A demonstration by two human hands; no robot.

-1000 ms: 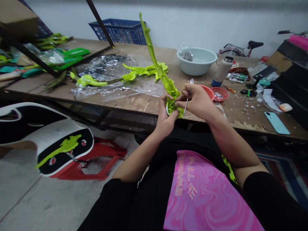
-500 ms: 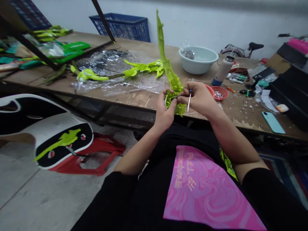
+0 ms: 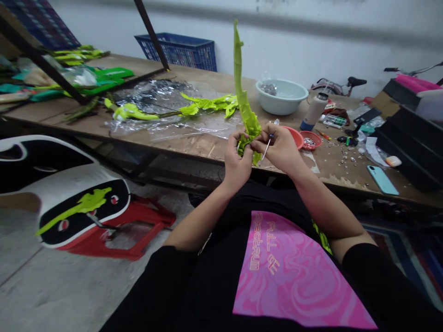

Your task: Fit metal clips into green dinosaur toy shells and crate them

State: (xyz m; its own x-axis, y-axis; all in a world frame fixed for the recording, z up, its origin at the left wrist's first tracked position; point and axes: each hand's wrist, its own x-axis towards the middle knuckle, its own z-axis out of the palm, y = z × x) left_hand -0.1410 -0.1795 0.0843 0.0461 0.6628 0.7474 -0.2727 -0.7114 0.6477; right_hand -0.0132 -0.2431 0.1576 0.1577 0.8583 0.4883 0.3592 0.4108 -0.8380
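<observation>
Along the front edge of the wooden bench (image 3: 202, 150), the left hand (image 3: 237, 163) grips the base of an upright lime-green piece (image 3: 244, 108), while the right hand (image 3: 280, 150) pinches a thin metal pin (image 3: 266, 150) beside it, a close step calling for steady fingers.

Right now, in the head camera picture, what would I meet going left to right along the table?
Bright green plastic strips → crinkly clear plastic sheet → tall lime-green spiky piece → round pale plastic bowl → white flask with blue base → turquoise phone

Craft workshop, cluttered wooden workbench (image 3: 194, 150)
</observation>
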